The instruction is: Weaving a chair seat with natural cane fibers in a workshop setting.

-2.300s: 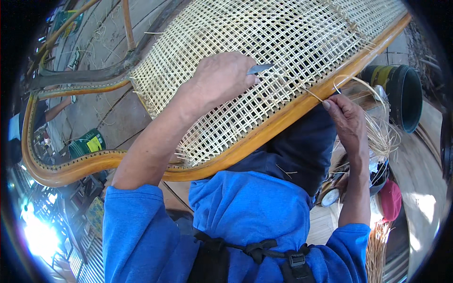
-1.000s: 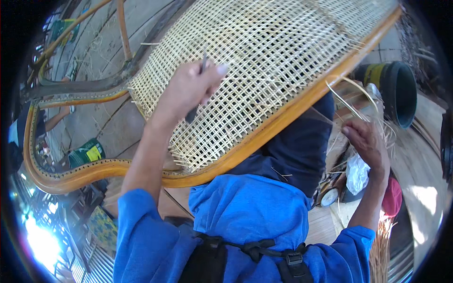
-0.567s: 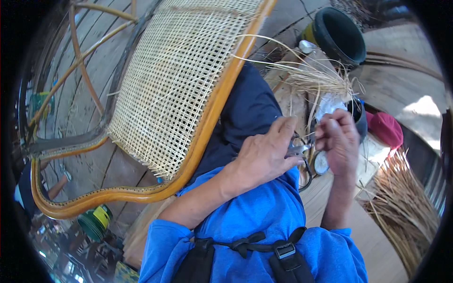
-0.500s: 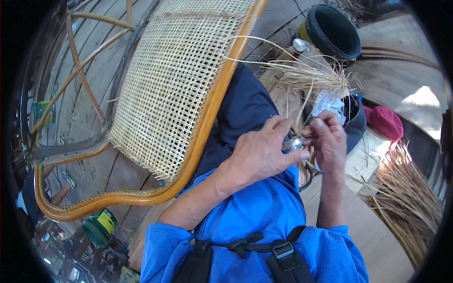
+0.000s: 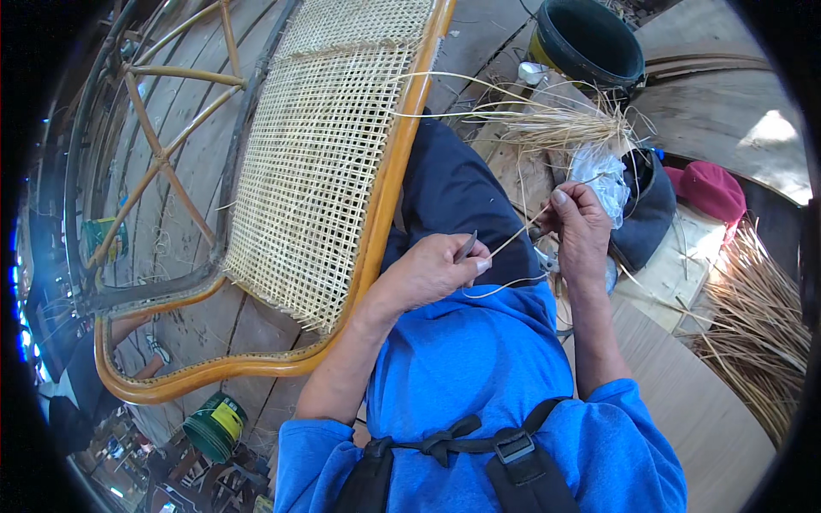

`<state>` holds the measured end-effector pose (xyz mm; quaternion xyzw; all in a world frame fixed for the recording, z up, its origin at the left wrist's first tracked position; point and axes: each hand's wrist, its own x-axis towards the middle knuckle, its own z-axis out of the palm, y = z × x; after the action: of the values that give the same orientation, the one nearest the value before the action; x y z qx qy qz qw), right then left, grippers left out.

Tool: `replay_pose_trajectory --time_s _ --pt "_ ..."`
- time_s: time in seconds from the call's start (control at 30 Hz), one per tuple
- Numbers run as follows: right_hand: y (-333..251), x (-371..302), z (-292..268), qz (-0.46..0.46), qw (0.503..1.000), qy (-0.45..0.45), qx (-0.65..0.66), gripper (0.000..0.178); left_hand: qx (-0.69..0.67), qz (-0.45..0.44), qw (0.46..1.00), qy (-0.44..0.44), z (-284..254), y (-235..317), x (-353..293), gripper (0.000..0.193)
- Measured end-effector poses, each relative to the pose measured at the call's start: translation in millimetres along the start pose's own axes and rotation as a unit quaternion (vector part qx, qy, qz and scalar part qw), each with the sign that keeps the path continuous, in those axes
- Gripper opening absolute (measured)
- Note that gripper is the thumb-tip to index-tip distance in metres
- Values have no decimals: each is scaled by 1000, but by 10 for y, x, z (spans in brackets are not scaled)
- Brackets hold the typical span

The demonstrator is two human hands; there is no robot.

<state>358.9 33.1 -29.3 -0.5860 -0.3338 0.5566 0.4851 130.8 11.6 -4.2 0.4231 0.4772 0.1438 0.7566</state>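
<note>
My left hand (image 5: pixel 445 267) is closed around a short dark pointed blade (image 5: pixel 466 247) and pinches one end of a thin cane strand (image 5: pixel 518 232). That strand stretches up to my right hand (image 5: pixel 585 229), whose thumb and forefinger are pressed on it. A loose curved length of cane hangs below, near my shirt. Beside my hands leans a rattan chair frame (image 5: pixel 366 256) with a woven cane panel (image 5: pixel 316 162). Two long strands run from the panel's right edge toward a bundle of pale cane (image 5: pixel 564 128). Something metallic below my right hand is partly hidden.
A dark bucket (image 5: pixel 590 47) stands at the far right. A plastic bag (image 5: pixel 599 175), a dark cap (image 5: pixel 646 218) and a red cap (image 5: pixel 711 190) lie near my right hand. Brown cane strips (image 5: pixel 757 316) are heaped at right. A green bucket (image 5: pixel 214 426) sits lower left.
My hands have moved apart, the left one leftward, and the cane strand now spans between them. The shiny metal piece seen between them earlier no longer shows there.
</note>
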Motion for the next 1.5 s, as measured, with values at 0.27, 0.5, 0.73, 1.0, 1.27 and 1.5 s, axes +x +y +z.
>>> replay_pose_trajectory --time_s 0.27,0.5,0.73,1.0,1.27,1.5 --pt "139 287 -93 -26 994 42 101 9 -5 -37 997 61 -383 -53 -652 28" --pt "239 317 -135 1 993 32 111 11 -41 -44 996 63 -437 -261 -753 25" --pt "276 401 -200 -11 991 19 131 10 -54 -55 994 72 -444 -346 -756 24" --pt "137 455 -160 -30 989 47 136 11 211 -51 960 178 -391 -524 -835 21" --pt "-645 949 -1003 -229 962 130 -71 14 252 10 926 282 -319 -778 -920 19" --pt "-1258 181 473 -341 878 -273 -195 27 70 201 910 357 117 -314 -809 22"
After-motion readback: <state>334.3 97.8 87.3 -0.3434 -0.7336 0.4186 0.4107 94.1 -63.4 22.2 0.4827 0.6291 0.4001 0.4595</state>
